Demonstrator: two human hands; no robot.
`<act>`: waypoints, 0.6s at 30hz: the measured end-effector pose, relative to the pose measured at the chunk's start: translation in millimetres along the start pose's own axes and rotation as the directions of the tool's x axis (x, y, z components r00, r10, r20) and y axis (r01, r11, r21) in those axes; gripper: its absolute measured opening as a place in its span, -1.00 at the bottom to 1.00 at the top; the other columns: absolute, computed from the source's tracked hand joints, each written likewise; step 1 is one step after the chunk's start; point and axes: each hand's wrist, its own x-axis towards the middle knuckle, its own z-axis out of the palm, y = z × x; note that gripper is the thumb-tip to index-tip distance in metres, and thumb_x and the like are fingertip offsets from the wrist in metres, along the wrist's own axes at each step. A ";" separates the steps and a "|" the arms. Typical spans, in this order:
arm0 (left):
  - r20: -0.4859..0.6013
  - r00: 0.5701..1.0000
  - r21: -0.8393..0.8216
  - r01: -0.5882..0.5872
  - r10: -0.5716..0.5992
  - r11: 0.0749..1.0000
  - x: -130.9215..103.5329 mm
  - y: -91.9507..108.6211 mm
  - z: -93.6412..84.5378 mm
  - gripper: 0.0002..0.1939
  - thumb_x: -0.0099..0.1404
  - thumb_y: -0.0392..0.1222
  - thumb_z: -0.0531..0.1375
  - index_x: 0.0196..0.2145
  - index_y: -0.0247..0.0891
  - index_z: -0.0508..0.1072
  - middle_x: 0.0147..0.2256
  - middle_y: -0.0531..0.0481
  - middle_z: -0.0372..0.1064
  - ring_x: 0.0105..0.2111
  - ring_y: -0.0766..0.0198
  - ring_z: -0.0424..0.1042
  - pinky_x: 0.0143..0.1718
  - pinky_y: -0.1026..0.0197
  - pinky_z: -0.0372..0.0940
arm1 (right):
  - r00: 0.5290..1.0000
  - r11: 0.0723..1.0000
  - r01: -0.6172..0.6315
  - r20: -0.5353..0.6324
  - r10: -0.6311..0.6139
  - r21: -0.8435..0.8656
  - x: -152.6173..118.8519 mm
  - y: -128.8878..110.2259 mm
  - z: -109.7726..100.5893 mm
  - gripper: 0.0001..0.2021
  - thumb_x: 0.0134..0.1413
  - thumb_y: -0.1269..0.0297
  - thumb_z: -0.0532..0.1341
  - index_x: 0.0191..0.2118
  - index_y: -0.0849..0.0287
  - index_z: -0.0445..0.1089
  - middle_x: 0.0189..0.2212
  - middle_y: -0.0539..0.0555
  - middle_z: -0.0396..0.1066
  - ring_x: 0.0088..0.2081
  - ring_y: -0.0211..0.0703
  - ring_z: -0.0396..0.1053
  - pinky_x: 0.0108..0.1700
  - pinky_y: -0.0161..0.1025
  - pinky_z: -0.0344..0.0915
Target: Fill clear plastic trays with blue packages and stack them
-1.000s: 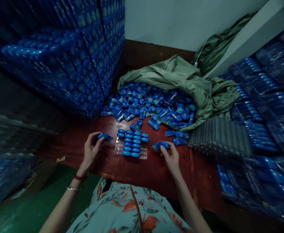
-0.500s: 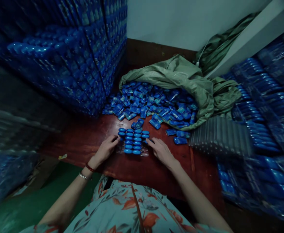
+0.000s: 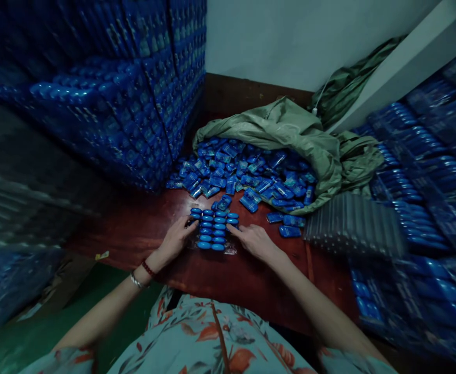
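Several rows of small shiny blue packets (image 3: 212,232) stand in columns in a clear plastic tray (image 3: 231,250) on the red-brown table. The two middle columns are longer than the outer ones. My left hand (image 3: 176,238) is at the tray's left side, its thumb and fingers closed around a dark blue packet at the left column. At the opposite side is my right hand (image 3: 256,240), fingers bent and index fingertip against the right column, with a blue packet partly hidden under it. Loose blue packets (image 3: 222,202) lie just beyond the tray.
A heap of blue packets (image 3: 228,166) spills from a green sack (image 3: 290,122) at the back. Stacked clear trays (image 3: 352,223) stand to the right. Tall stacks of packed blue packets (image 3: 134,104) rise at left, with more stacks (image 3: 407,182) at right.
Both hands have moved inward against the outer columns, the right index now touching the packets. The whole view has shifted slightly, so the scene sits a little lower.
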 end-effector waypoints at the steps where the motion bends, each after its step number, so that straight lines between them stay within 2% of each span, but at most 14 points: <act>1: -0.005 1.000 0.001 0.005 -0.005 1.000 -0.3 -0.3 -0.4 -0.67 0.37 -0.30 -0.07 0.02 -0.18 0.33 -0.10 -0.13 0.29 -0.16 0.21 0.29 -0.20 0.18 0.28 | 0.999 0.999 0.016 -0.038 -0.015 0.029 -0.2 2.2 3.2 -0.59 0.21 0.41 0.00 0.16 0.10 0.22 -0.34 0.14 0.48 -0.38 -0.15 0.40 -0.28 -0.25 0.21; 4: -0.021 1.000 -0.023 -0.008 0.007 1.000 7.8 -2.3 -7.4 -0.72 0.35 -0.24 0.01 -0.04 -0.19 0.39 -0.06 -0.16 0.27 -0.14 0.18 0.30 -0.18 0.15 0.29 | 0.972 0.978 0.064 -0.235 -0.016 0.197 4.7 16.8 14.3 -0.64 0.24 0.34 -0.01 0.10 0.07 0.29 -0.30 0.10 0.49 -0.31 -0.19 0.40 -0.21 -0.28 0.24; 6: -0.016 1.000 -0.076 0.021 -0.023 0.997 27.3 -5.4 -13.6 -0.72 0.36 -0.22 0.00 -0.05 -0.22 0.40 -0.06 -0.17 0.27 -0.12 0.18 0.30 -0.14 0.13 0.29 | 0.924 0.941 0.019 -0.366 0.112 0.337 16.9 32.7 18.5 -0.64 0.24 0.38 -0.04 0.07 0.07 0.32 -0.20 0.09 0.46 -0.20 -0.20 0.39 -0.12 -0.28 0.25; 7: 0.017 0.999 -0.084 0.052 -0.051 0.995 42.1 -7.5 -15.8 -0.71 0.36 -0.23 -0.02 -0.05 -0.23 0.39 -0.07 -0.17 0.28 -0.10 0.18 0.30 -0.11 0.13 0.28 | 0.903 0.919 -0.012 -0.391 0.179 0.394 26.3 40.9 18.6 -0.63 0.23 0.40 -0.05 0.07 0.08 0.32 -0.15 0.09 0.43 -0.15 -0.19 0.37 -0.09 -0.27 0.25; 8: 0.087 0.992 -0.070 0.093 -0.087 0.993 59.8 -9.8 -16.8 -0.70 0.37 -0.23 -0.04 -0.05 -0.25 0.39 -0.07 -0.18 0.30 -0.09 0.17 0.30 -0.09 0.13 0.27 | 0.897 0.903 -0.033 -0.385 0.216 0.428 37.5 48.5 17.1 -0.63 0.22 0.42 -0.05 0.07 0.09 0.31 -0.10 0.10 0.40 -0.11 -0.18 0.35 -0.07 -0.25 0.25; 9: 0.189 0.975 -0.023 0.128 -0.121 0.991 79.4 -12.3 -16.2 -0.71 0.36 -0.23 -0.03 -0.06 -0.28 0.39 -0.07 -0.19 0.31 -0.07 0.15 0.30 -0.07 0.13 0.26 | 0.912 0.900 -0.037 -0.353 0.207 0.434 49.7 54.7 14.5 -0.62 0.20 0.42 -0.02 0.10 0.09 0.29 -0.06 0.11 0.35 -0.08 -0.17 0.32 -0.07 -0.24 0.25; 10: 0.344 0.928 0.047 0.134 -0.142 0.990 99.6 -14.7 -13.9 -0.73 0.34 -0.22 0.01 -0.08 -0.28 0.40 -0.07 -0.20 0.32 -0.06 0.12 0.31 -0.06 0.11 0.25 | 0.941 0.911 -0.018 -0.302 0.155 0.411 62.2 59.3 10.9 -0.58 0.16 0.44 0.02 0.13 0.08 0.25 0.00 0.13 0.29 -0.05 -0.15 0.29 -0.07 -0.23 0.25; 11: 0.487 0.859 0.096 0.128 -0.158 0.987 119.0 -16.7 -10.0 -0.73 0.29 -0.21 0.08 -0.09 -0.28 0.41 -0.09 -0.19 0.35 -0.09 0.11 0.33 -0.09 0.12 0.26 | 0.966 0.930 0.009 -0.244 0.087 0.367 74.0 62.2 7.0 -0.53 0.12 0.47 0.06 0.15 0.05 0.22 0.05 0.14 0.22 -0.01 -0.12 0.26 -0.06 -0.22 0.25; 13: 0.642 0.753 0.113 0.097 -0.147 0.989 151.0 -18.7 1.9 -0.74 0.14 -0.19 0.23 -0.18 -0.27 0.46 -0.22 -0.13 0.42 -0.22 0.13 0.40 -0.21 0.20 0.29 | 0.992 0.963 0.062 -0.127 -0.029 0.263 92.1 63.8 0.3 -0.46 0.03 0.53 0.10 0.16 0.00 0.21 0.11 0.14 0.14 0.03 -0.06 0.21 -0.06 -0.18 0.24; 14: 0.678 0.723 0.103 0.086 -0.133 0.991 162.0 -18.8 9.1 -0.73 0.06 -0.21 0.28 -0.23 -0.27 0.47 -0.29 -0.09 0.44 -0.29 0.16 0.41 -0.28 0.24 0.29 | 0.995 0.973 0.068 -0.086 -0.050 0.220 97.1 63.4 -1.6 -0.45 0.01 0.54 0.12 0.14 0.01 0.23 0.10 0.15 0.14 0.03 -0.03 0.20 -0.06 -0.15 0.24; 15: 0.693 0.711 0.088 0.079 -0.118 0.993 169.3 -18.3 16.2 -0.73 0.00 -0.24 0.31 -0.28 -0.27 0.48 -0.34 -0.07 0.45 -0.34 0.18 0.42 -0.33 0.27 0.28 | 0.997 0.979 0.056 -0.069 -0.043 0.194 99.2 62.9 -2.3 -0.48 0.01 0.54 0.12 0.12 0.03 0.24 0.07 0.17 0.17 0.03 -0.01 0.20 -0.06 -0.13 0.23; 18: 0.697 0.711 0.055 0.071 -0.089 0.996 173.7 -16.8 32.5 -0.77 -0.03 -0.36 0.27 -0.32 -0.32 0.47 -0.35 -0.10 0.45 -0.37 0.19 0.42 -0.38 0.29 0.25 | 0.993 0.980 -0.032 -0.109 0.054 0.195 88.1 63.3 3.4 -0.59 0.07 0.46 0.12 0.08 0.18 0.26 -0.03 0.22 0.26 0.01 0.02 0.22 -0.02 -0.07 0.22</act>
